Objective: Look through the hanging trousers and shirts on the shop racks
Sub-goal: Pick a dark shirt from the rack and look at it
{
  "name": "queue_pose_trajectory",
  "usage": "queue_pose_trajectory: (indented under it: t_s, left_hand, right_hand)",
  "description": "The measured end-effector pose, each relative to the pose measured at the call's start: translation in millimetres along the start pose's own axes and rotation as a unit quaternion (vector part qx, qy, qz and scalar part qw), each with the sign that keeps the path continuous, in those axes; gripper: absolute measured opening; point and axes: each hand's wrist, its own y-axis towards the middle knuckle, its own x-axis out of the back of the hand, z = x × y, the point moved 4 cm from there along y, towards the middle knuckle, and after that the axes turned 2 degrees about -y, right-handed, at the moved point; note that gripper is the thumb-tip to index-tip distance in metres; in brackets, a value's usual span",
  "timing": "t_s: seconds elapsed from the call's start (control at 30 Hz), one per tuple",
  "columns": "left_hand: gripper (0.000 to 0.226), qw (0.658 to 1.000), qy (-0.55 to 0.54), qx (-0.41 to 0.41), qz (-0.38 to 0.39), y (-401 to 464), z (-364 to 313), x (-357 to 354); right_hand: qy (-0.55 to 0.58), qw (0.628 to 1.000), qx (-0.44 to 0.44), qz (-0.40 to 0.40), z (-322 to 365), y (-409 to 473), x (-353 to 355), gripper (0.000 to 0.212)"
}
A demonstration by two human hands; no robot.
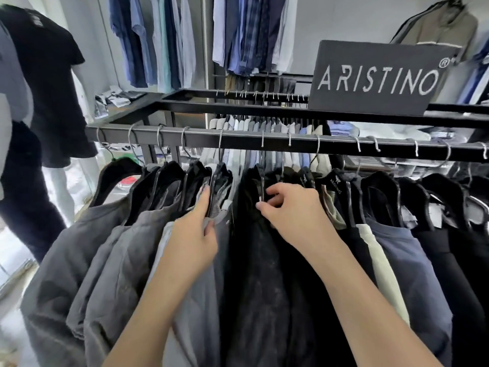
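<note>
A black metal rail (264,140) runs across in front of me, hung with trousers and shirts on black hangers. Grey garments (100,255) hang to the left, a black garment (254,274) in the middle, navy and black ones (407,260) to the right. My left hand (197,234) lies against the grey pieces, fingers straight, pushing them leftward beside a hanger. My right hand (291,210) pinches the black hanger (262,186) of the middle black garment. A gap is opened between the two hands.
A dark ARISTINO sign (375,78) stands on the rack's top frame. A second row of pale shirts (264,125) hangs behind the rail. Blue shirts (243,33) hang on the back wall. A mannequin in a black T-shirt (45,83) stands at the left.
</note>
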Motion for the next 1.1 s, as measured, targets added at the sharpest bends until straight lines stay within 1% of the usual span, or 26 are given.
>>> queue_pose_trajectory:
  t_s: [0.07, 0.1, 0.13, 0.2, 0.23, 0.27, 0.3, 0.37, 0.4, 0.47, 0.57, 0.63, 0.77, 0.9, 0.97, 1.1]
  left_hand:
    - [0.069, 1.0, -0.009, 0.011, 0.0, 1.2, 0.4, -2.1]
    - [0.069, 1.0, -0.004, 0.012, -0.016, 1.0, -0.2, -3.9]
    - [0.066, 0.998, -0.002, -0.008, -0.055, -0.2, -5.8, -3.8]
    - [0.053, 0.986, -0.024, -0.074, -0.148, -6.6, -26.7, -4.2]
    - [0.045, 0.98, -0.041, -0.1, -0.169, -9.9, -38.1, -9.0]
    - [0.044, 0.979, -0.055, -0.12, -0.157, -11.7, -48.5, -17.1]
    - [0.048, 0.983, -0.065, -0.122, -0.124, -13.7, -57.9, -25.6]
    - [0.06, 0.991, -0.073, -0.086, -0.073, -14.7, -62.7, -41.7]
    - [0.062, 0.993, -0.079, -0.07, -0.06, -13.7, -60.2, -45.1]
    - [0.062, 0.994, -0.088, -0.048, -0.049, -12.3, -52.2, -41.4]
    - [0.063, 0.996, -0.079, -0.032, -0.04, -11.6, -45.9, -31.0]
    - [0.062, 0.997, -0.067, -0.02, -0.038, -7.7, -46.0, -31.1]
    - [0.06, 0.999, -0.035, 0.0, -0.025, -2.9, -53.2, -40.5]
    - [0.06, 0.998, -0.062, 0.0, -0.027, 9.1, -55.5, -39.7]
    - [0.059, 0.997, -0.07, 0.009, -0.019, 23.4, -53.4, -33.6]
    - [0.059, 0.998, -0.055, 0.028, 0.029, 47.0, -51.3, -35.9]
  right_hand:
    - [0.041, 0.999, -0.011, 0.027, -1.9, 0.6, 1.4, 0.032]
    - [0.071, 0.996, -0.018, 0.046, -4.0, 0.0, 0.7, 0.028]
    - [0.101, 0.993, -0.024, 0.06, -5.8, -0.9, 0.6, 0.024]
    - [0.15, 0.986, -0.031, 0.066, -9.6, -1.6, 3.0, 0.021]
    - [0.165, 0.984, -0.036, 0.061, -12.5, -0.9, 5.5, 0.021]
    - [0.174, 0.982, -0.043, 0.053, -16.2, 0.2, 8.3, 0.02]
    - [0.165, 0.984, -0.044, 0.041, -19.8, 1.5, 12.3, 0.018]
    - [0.117, 0.993, -0.03, 0.008, -28.0, 4.5, 21.0, 0.013]
    - [0.095, 0.995, -0.02, -0.007, -31.0, 5.1, 24.9, 0.012]
    - [0.057, 0.998, -0.006, -0.008, -34.3, 3.7, 29.6, 0.007]
    - [0.022, 1.0, -0.012, 0.011, -35.4, 1.6, 28.4, 0.025]
    - [0.023, 1.0, -0.012, 0.007, -35.5, 1.6, 27.2, 0.026]
    - [0.029, 1.0, -0.006, -0.002, -37.8, 0.3, 25.7, 0.015]
    - [0.072, 0.997, -0.016, 0.009, -39.9, 2.3, 28.4, 0.005]
    - [0.085, 0.996, -0.022, 0.021, -40.6, 4.0, 30.5, 0.005]
    - [0.115, 0.992, -0.033, 0.03, -41.8, 2.4, 33.0, 0.01]
